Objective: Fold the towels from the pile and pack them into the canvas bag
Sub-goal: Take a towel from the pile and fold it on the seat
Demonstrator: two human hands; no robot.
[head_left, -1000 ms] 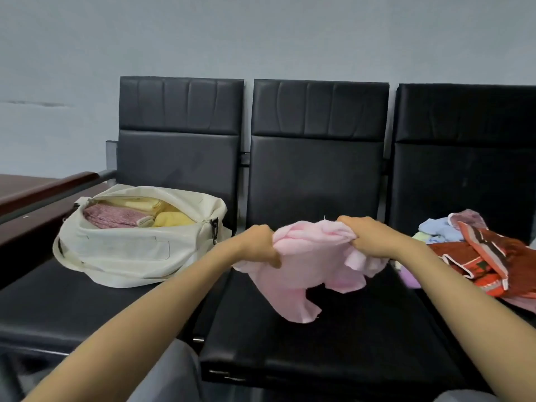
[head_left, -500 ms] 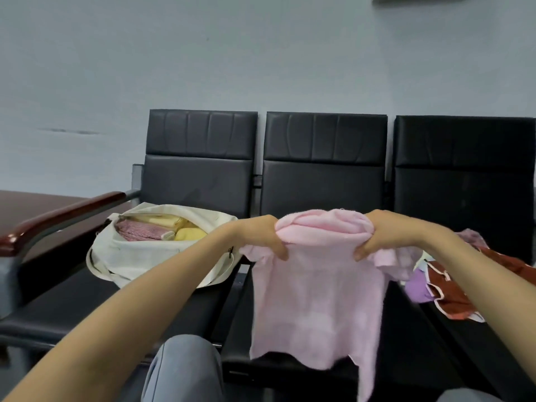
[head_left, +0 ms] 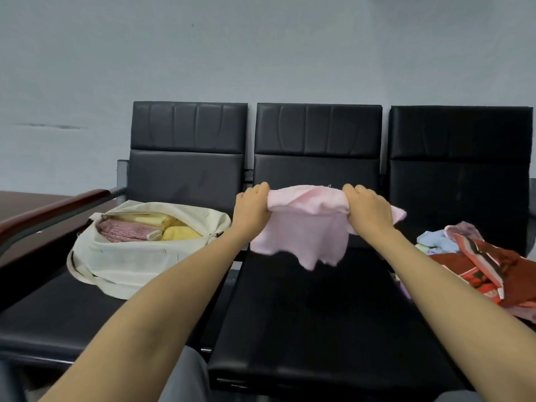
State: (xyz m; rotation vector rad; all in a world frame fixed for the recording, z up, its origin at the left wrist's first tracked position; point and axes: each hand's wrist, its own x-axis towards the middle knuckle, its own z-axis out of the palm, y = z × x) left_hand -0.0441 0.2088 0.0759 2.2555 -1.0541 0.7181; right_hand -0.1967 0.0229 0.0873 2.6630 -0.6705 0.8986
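A pale pink towel hangs in the air over the middle black seat. My left hand grips its top left edge and my right hand grips its top right edge, both with curled fingers. The towel's lower edge floats above the seat, bunched and uneven. The cream canvas bag lies open on the left seat, holding folded yellow and pink-patterned towels. The pile of towels, red, blue and pink, sits on the right seat.
Three black padded chairs stand in a row against a grey wall. A dark wooden armrest and table edge lie at the far left. My grey-trousered knee shows at the bottom.
The towel hung long half a second ago; now its lower part has swung up and it looks shorter. My hands moved slightly further apart and forward.
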